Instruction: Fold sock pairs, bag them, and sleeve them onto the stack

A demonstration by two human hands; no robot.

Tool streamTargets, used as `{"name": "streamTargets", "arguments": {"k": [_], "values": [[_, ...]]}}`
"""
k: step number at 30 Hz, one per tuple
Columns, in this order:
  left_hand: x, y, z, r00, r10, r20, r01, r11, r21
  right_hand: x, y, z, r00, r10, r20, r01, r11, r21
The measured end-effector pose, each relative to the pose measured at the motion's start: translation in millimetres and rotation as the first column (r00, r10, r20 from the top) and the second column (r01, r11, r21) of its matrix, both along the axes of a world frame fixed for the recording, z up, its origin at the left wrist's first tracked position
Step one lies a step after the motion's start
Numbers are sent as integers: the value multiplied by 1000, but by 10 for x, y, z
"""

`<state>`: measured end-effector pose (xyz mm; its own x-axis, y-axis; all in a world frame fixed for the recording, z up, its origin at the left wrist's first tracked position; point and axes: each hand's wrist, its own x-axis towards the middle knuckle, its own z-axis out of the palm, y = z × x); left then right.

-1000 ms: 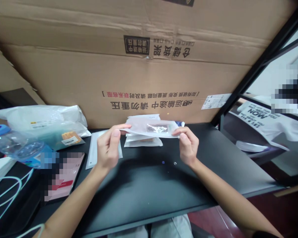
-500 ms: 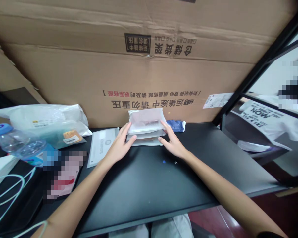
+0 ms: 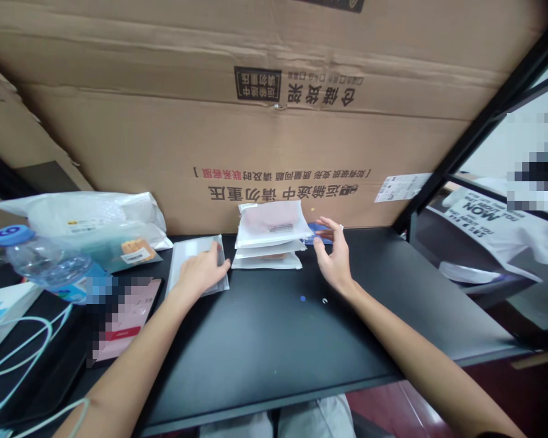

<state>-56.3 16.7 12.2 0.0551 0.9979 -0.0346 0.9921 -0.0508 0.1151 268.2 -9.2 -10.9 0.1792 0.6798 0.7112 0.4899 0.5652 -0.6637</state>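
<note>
My left hand (image 3: 202, 272) lies palm down on a flat white-and-clear packet (image 3: 196, 263), and its thumb sits at the packet's right edge. To the right, a stack of white plastic pouches (image 3: 270, 236) stands on the black table (image 3: 274, 340), with a pink-tinted pouch on top. My right hand (image 3: 333, 255) is raised just right of the stack, fingers apart, touching nothing I can make out. Its fingers are close to a folded blue item (image 3: 318, 234), partly hidden behind the stack's corner.
A large cardboard box (image 3: 274, 140) stands behind the table. At the left are a plastic water bottle (image 3: 45, 261), a white plastic bag (image 3: 82, 219), a blurred flat item (image 3: 123, 316) and a pale cable (image 3: 18, 347). A black metal frame (image 3: 484, 121) runs along the right.
Both hands have left the sides of the stack. My left hand has moved left onto the flat packet, which has shifted slightly. My right hand has lifted away to the right.
</note>
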Motion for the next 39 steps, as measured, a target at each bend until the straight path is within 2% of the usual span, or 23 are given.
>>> {"name": "streamTargets", "arguments": {"k": [5,9,12,15,17,18,19,21,22,23,24,26,27,30,32,34,36,39], "values": [[48,-2,-25,998,-61,17,60,997,52,-28,-94,52,997,1,82,-19,974,227],[82,-52,174,981,-15,194,-33,970,241,-85,-193,102,986,34,166,-102,899,426],[131,-156,360,943,-70,324,-84,896,437,-137,-250,122,971,89,221,-177,890,420],[271,-327,403,892,-264,367,10,823,568,-181,-274,122,955,223,195,-270,926,265],[418,-464,323,810,-467,356,190,782,593,-208,-282,120,920,374,116,-381,924,43],[499,-532,259,746,-579,330,317,744,589,-222,-285,121,889,453,65,-447,890,-87],[579,-594,189,670,-686,283,450,680,579,-238,-290,121,852,524,24,-507,835,-214],[714,-691,55,521,-841,146,671,510,538,-270,-302,123,792,611,10,-555,726,-405],[761,-721,2,466,-880,90,738,443,509,-284,-309,123,779,625,42,-540,704,-460],[790,-737,-37,430,-901,54,779,400,482,-297,-315,122,775,626,90,-511,704,-493],[803,-739,-60,414,-910,37,798,382,465,-306,-321,121,772,620,139,-481,713,-509],[787,-708,-62,430,-902,46,782,398,479,-312,-327,114,754,632,181,-465,707,-533],[766,-679,-47,455,-888,63,753,422,506,-309,-329,109,734,656,174,-478,682,-553],[693,-578,27,547,-820,168,610,527,591,-293,-336,94,648,747,148,-529,582,-618],[658,-524,67,587,-762,271,519,612,596,-283,-347,90,596,785,168,-533,543,-649],[639,-492,78,598,-715,362,492,685,537,-275,-360,103,565,805,179,-533,522,-666],[634,-482,58,604,-661,444,529,750,398,-267,-370,132,569,804,170,-541,523,-659],[652,-501,-3,616,-581,531,574,794,203,-254,-369,186,651,747,138,-532,578,-619]]}}
